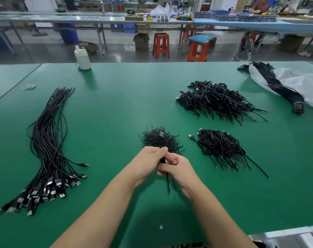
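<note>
left hand (148, 161) and right hand (178, 167) grip clamped on the usb cable (163, 159); plug (161, 134) above them, tail (168, 185) below.

Your counter (116, 104) smooth and matt, your cable (167, 181) dull black plastic, its plug (161, 134) shiny metal, bottle (83, 59) glossy plastic

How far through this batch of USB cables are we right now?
Looks done: two heaps of coiled cables, the far heap and the near heap. In hand: the left hand and right hand grip one cable near the short ties. Left: the long loose cables, seemingly a large share, plus a tied bundle on the white bag.
</note>
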A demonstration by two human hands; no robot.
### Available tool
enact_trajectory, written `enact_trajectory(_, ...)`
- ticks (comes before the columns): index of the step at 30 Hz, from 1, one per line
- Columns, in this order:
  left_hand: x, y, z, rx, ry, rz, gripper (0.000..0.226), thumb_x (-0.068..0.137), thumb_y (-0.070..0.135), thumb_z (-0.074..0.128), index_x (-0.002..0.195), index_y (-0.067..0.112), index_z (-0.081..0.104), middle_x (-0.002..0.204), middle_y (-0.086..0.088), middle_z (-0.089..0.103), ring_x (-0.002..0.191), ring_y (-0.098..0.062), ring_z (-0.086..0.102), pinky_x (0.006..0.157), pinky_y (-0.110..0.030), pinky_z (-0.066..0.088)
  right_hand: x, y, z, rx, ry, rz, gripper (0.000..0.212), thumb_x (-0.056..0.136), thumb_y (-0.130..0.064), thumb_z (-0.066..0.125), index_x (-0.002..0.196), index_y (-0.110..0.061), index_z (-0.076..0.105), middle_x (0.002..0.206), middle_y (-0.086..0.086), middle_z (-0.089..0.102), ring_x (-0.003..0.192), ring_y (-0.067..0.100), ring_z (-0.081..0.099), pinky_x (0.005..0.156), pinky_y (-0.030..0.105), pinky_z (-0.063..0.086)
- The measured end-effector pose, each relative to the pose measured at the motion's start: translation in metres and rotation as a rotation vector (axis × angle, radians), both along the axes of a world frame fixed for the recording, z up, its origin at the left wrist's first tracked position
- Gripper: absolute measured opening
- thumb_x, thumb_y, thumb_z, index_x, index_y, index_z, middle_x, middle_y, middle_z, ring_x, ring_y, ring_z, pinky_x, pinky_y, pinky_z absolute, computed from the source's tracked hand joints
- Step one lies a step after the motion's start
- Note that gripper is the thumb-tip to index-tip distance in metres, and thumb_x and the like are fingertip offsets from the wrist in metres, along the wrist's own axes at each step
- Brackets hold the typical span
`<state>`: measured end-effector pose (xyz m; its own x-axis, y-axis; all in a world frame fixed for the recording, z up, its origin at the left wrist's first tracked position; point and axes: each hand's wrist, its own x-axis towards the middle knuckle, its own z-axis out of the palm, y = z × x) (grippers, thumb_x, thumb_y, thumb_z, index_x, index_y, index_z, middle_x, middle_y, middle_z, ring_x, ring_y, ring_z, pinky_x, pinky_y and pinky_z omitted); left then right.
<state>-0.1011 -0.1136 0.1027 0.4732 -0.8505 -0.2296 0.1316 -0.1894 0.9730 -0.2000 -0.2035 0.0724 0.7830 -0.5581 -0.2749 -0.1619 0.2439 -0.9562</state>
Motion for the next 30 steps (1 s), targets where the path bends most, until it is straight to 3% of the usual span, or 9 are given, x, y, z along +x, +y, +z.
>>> enact_trajectory(4,-0.016,-0.006,-0.007,0.061,-0.198,0.136,0.043,0.102,0.029,0.048,0.068,0.017,0.071,0.082,-0.007,0.074,0.069,-0.014,0.061,0.074,-0.034,0.047,0.000,-0.001,0.000,-0.073,0.013,-0.005,0.022,0.080,0.013,0.063,0.101,0.009,0.062,0.084,0.016,0.067,0.079,0.021,0.063,0.074,0.029,0.056)
enact_trajectory(8,-0.016,-0.002,-0.004,0.012,-0.129,0.061,0.041,0.103,0.026,0.047,0.071,0.015,0.070,0.089,-0.007,0.075,0.076,-0.014,0.062,0.081,-0.035,0.047,-0.004,-0.006,0.003,-0.178,0.063,0.014,0.025,0.077,0.008,0.067,0.101,-0.001,0.064,0.086,0.010,0.070,0.075,0.014,0.063,0.068,0.022,0.054)
enact_trajectory(13,-0.011,0.006,0.002,0.009,-0.121,-0.070,0.036,0.097,0.032,0.050,0.073,0.016,0.071,0.098,-0.005,0.075,0.081,-0.019,0.063,0.084,-0.036,0.046,-0.006,-0.008,0.005,-0.261,0.117,0.053,0.025,0.073,0.001,0.069,0.095,-0.009,0.063,0.082,0.011,0.070,0.068,0.012,0.062,0.068,0.030,0.055)
enact_trajectory(16,-0.003,0.010,0.000,0.091,-0.294,-0.024,0.032,0.099,0.029,0.051,0.078,0.022,0.074,0.101,0.002,0.075,0.102,-0.020,0.066,0.098,-0.028,0.043,-0.009,-0.017,0.007,-0.602,0.211,0.049,0.018,0.075,-0.012,0.071,0.078,-0.019,0.055,0.071,-0.004,0.058,0.062,0.010,0.048,0.064,0.026,0.044)
enact_trajectory(18,-0.001,0.009,-0.001,0.121,-0.418,0.020,0.037,0.103,0.022,0.048,0.076,0.029,0.071,0.100,0.005,0.075,0.102,-0.017,0.066,0.097,-0.026,0.044,-0.010,-0.018,0.008,-0.839,0.238,0.112,0.020,0.080,-0.016,0.065,0.077,-0.026,0.048,0.077,-0.009,0.054,0.066,0.006,0.048,0.061,0.020,0.035)
enact_trajectory(21,0.000,0.004,-0.005,0.216,-0.491,0.130,0.039,0.104,0.025,0.044,0.073,0.033,0.068,0.085,0.003,0.075,0.084,-0.016,0.069,0.084,-0.028,0.051,-0.008,-0.013,0.006,-1.009,0.279,0.200,0.016,0.090,-0.022,0.055,0.085,-0.025,0.040,0.084,-0.006,0.052,0.076,0.017,0.051,0.065,0.030,0.036)
enact_trajectory(24,0.000,0.003,-0.008,0.311,-0.639,0.143,0.044,0.105,0.033,0.037,0.070,0.022,0.062,0.065,0.006,0.067,0.069,-0.017,0.065,0.068,-0.027,0.044,-0.006,-0.010,0.005,-1.071,0.352,0.277,0.014,0.099,-0.030,0.045,0.091,-0.021,0.038,0.086,-0.005,0.053,0.078,0.025,0.054,0.064,0.036,0.035)
enact_trajectory(27,0.001,0.005,-0.006,0.283,-0.707,0.097,0.043,0.105,0.036,0.037,0.071,0.020,0.059,0.069,0.004,0.064,0.072,-0.020,0.061,0.069,-0.030,0.040,-0.008,-0.008,0.006,-1.086,0.381,0.322,0.022,0.104,-0.037,0.036,0.092,-0.018,0.038,0.088,0.004,0.058,0.077,0.029,0.055,0.065,0.040,0.040)
enact_trajectory(30,0.009,0.007,-0.002,0.172,-0.599,0.054,0.017,0.101,0.033,0.051,0.099,0.021,0.063,0.082,-0.009,0.067,0.080,-0.023,0.062,0.079,-0.036,0.048,-0.011,-0.006,0.007,-1.104,0.368,0.364,0.025,0.105,-0.038,0.031,0.093,-0.018,0.040,0.090,0.006,0.060,0.081,0.031,0.058,0.074,0.045,0.047)
